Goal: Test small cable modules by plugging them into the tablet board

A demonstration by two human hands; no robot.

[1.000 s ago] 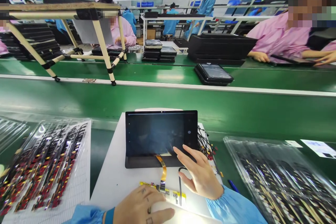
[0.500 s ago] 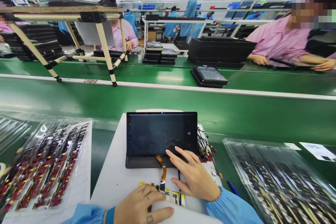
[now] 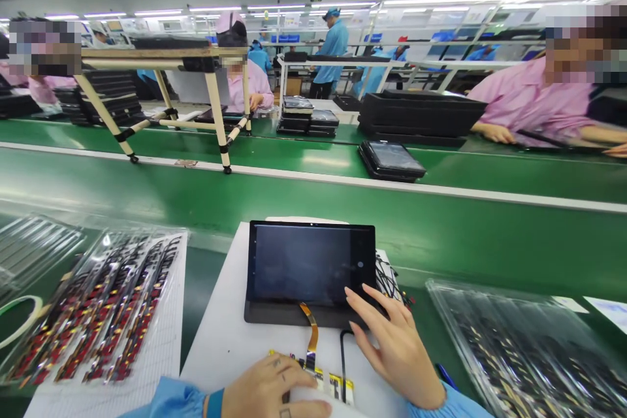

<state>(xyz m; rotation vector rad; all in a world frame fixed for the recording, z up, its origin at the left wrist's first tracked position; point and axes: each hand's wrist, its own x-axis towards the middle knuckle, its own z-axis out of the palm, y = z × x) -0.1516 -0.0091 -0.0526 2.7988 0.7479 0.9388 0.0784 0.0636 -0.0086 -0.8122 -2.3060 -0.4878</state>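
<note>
A dark tablet-sized screen (image 3: 313, 264) leans on a black support on the white work board (image 3: 220, 313). My right hand (image 3: 396, 339) is open, fingers spread, the fingertips at the screen's lower right corner. From the screen's lower edge an orange flex cable (image 3: 312, 336) runs down to yellow-edged electronic parts (image 3: 337, 385). A black cable (image 3: 343, 359) also reaches these parts. My left hand (image 3: 279, 388) lies beside them at the bottom, thumb and fingers around a smooth white part (image 3: 313, 395) that the frame edge cuts off.
Clear trays of strip-like parts lie left (image 3: 112, 313) and right (image 3: 519, 339), with a tape roll (image 3: 22, 320) at far left. Black wires (image 3: 386, 274) lie beside the screen. Behind, a green conveyor (image 3: 441, 222) carries stacked devices (image 3: 392, 160) and a rack (image 3: 215, 111); co-workers in pink sit beyond.
My right hand has slid right along the screen, toward its corner. My left hand stays by the electronic parts. The whole view has shifted slightly, with the scene lower and further right.
</note>
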